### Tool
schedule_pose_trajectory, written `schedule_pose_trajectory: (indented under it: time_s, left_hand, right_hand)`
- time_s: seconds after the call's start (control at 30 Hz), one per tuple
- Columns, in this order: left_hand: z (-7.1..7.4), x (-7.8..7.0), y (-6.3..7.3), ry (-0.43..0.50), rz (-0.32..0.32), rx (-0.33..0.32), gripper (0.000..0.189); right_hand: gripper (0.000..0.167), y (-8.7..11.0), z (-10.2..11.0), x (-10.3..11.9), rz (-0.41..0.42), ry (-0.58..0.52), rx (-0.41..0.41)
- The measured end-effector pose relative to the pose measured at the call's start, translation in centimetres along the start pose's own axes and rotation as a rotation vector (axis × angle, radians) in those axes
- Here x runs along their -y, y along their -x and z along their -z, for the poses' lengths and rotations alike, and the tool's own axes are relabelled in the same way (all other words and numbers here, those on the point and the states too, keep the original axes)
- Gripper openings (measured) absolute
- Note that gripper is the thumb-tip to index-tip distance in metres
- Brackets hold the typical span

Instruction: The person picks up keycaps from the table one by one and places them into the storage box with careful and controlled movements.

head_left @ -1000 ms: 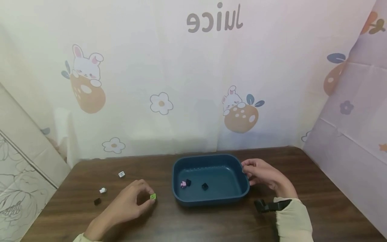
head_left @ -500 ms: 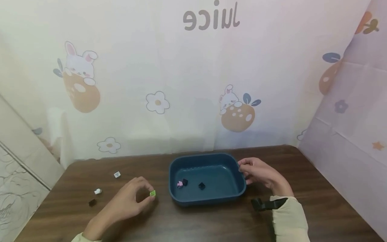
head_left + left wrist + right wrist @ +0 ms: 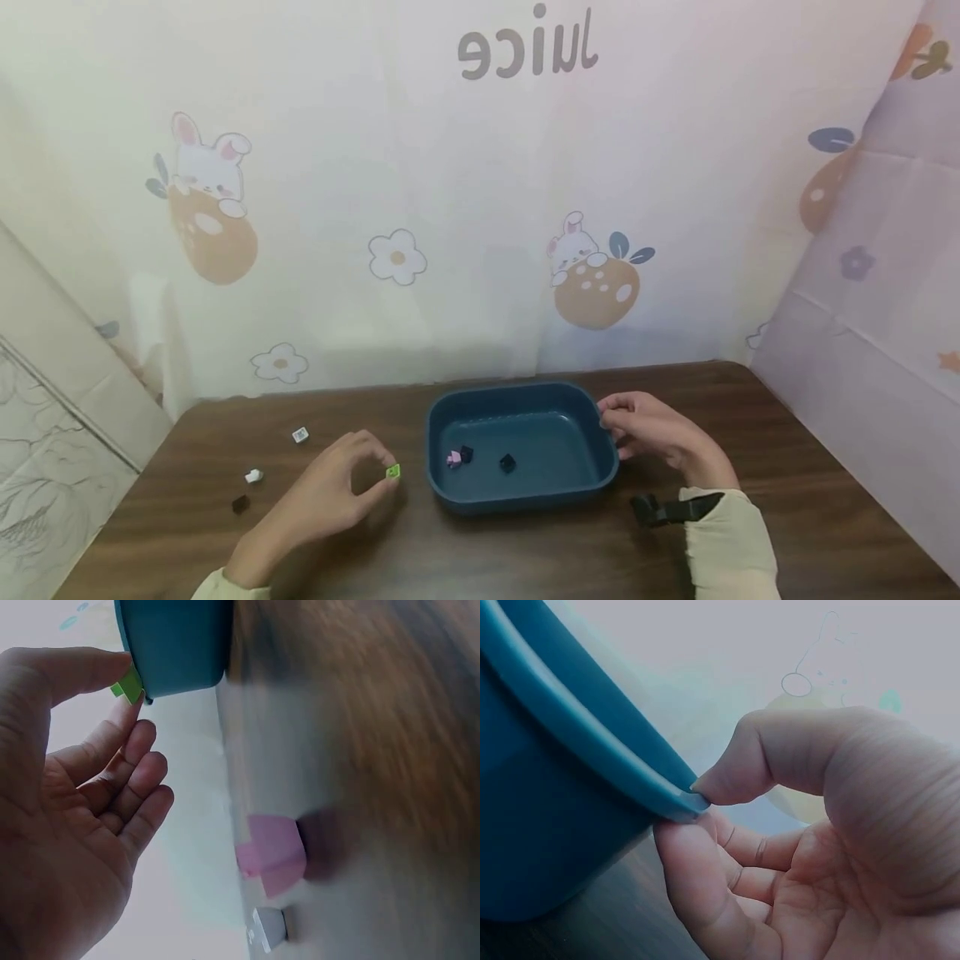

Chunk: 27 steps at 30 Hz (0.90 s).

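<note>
My left hand [image 3: 333,483] pinches a small green square piece [image 3: 393,472] between thumb and index finger, just left of a dark teal tray [image 3: 525,498]. Dark marks show on the piece's face in the head view. In the left wrist view, the same green piece [image 3: 129,684] appears in front of the tray's outer wall, with the other fingers loosely bent. My right hand [image 3: 660,433] grips the tray's right rim; the right wrist view shows the thumb on top of the rim [image 3: 667,799] and the index finger beneath. Inside the tray lie a pink piece [image 3: 453,459] and two black pieces [image 3: 507,462].
On the table's left lie a marked white piece [image 3: 301,435], a pale lumpy piece [image 3: 254,475] and a black piece [image 3: 240,503]. A printed curtain [image 3: 465,333] hangs behind the brown table [image 3: 525,558]. A black strap mount [image 3: 667,509] sits on my right wrist.
My left hand has moved a little right and away from me, bringing the green piece closer to the tray. My right hand keeps its hold on the rim, and the tray stays put.
</note>
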State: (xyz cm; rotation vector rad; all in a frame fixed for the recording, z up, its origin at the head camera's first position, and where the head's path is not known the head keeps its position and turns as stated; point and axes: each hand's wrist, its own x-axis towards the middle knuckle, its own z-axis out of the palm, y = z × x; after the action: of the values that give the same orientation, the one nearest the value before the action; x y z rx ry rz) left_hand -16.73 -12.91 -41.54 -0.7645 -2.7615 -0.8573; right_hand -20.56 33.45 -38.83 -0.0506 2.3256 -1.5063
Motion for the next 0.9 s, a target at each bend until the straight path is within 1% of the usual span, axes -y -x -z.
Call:
schedule_pose_trajectory:
  time_s: [0.13, 0.2, 0.37, 0.57, 0.77, 0.9]
  left_hand:
    - [-0.15, -0.44, -0.72, -0.001, 0.001, 0.023, 0.016]
    - [-0.12, -0.59, -0.88, 0.002, 0.006, 0.022, 0.017]
    - [-0.02, -0.81, -1.00, 0.016, 0.022, 0.012, 0.018]
    - [-0.15, -0.98, -1.10, 0.012, 0.016, 0.036, 0.016]
    - [0.39, -1.11, -1.14, 0.001, 0.060, 0.020, 0.015]
    - [0.71, -0.98, -1.07, -0.014, 0.061, 0.019, 0.015]
  right_hand:
    - [0.042, 0.13, 0.20, 0.01, -0.006, 0.007, -0.014]
    - [0.042, 0.11, 0.18, 0.04, -0.010, 0.004, -0.014]
    - [0.042, -0.06, 0.08, 0.05, -0.006, -0.002, -0.009]
    - [0.042, -0.11, 0.05, -0.02, -0.003, -0.007, -0.004]
    - [0.044, -0.07, 0.05, -0.10, 0.000, -0.021, 0.002]
    - [0.045, -0.08, -0.05, -0.14, 0.007, -0.016, 0.003]
